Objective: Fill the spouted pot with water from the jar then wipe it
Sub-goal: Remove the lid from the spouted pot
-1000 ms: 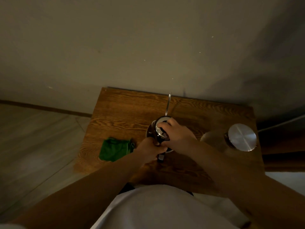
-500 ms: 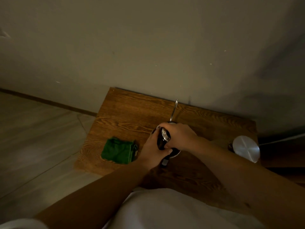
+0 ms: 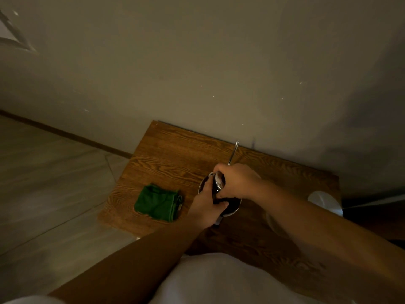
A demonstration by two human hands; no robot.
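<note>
Steel spout [image 3: 232,152] — long axis toward the wall [image 3: 219,73].

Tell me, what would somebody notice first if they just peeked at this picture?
Probably the two hands meeting in the middle of the wooden table: the left hand grips the spouted pot near its handle side, and the right hand tips its shiny lid up on edge. The pot's thin spout pokes toward the wall. Next, the bright green cloth lying folded to the left, apart from the pot.
</note>
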